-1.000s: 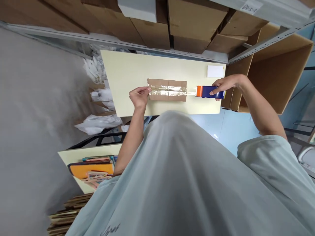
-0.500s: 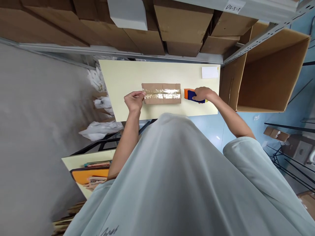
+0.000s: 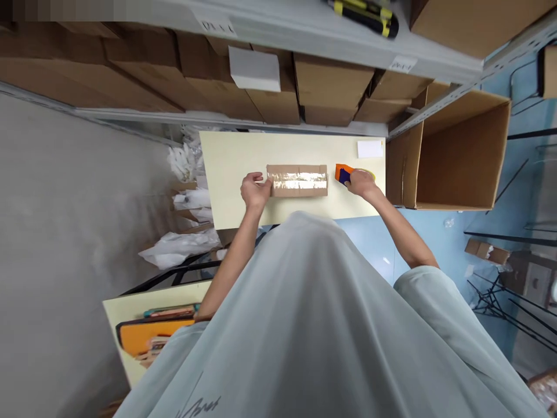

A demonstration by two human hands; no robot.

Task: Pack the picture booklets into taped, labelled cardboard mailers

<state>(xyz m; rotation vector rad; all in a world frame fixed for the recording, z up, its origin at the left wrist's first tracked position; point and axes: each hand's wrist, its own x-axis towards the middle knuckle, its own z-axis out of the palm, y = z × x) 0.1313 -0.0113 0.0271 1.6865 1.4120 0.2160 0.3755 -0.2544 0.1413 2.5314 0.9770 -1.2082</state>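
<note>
A flat brown cardboard parcel [image 3: 297,180] lies on a pale yellow table [image 3: 235,157], with a strip of clear tape [image 3: 300,185] along its top. My left hand [image 3: 255,190] is closed at the parcel's left end, pinching the tape end there. My right hand [image 3: 362,183] grips a blue and orange tape dispenser [image 3: 343,173] just right of the parcel, close to the tabletop.
A white card [image 3: 370,148] lies at the table's far right corner. An open cardboard box [image 3: 452,157] stands to the right. Shelves of cardboard boxes [image 3: 331,87] run behind the table. White bags [image 3: 183,247] lie at left; a second table with an orange item [image 3: 143,337] is nearer.
My right hand has brought the dispenser in from the far right to just beside the parcel's right end. My left hand has stayed at the left end. The view has tilted upward.
</note>
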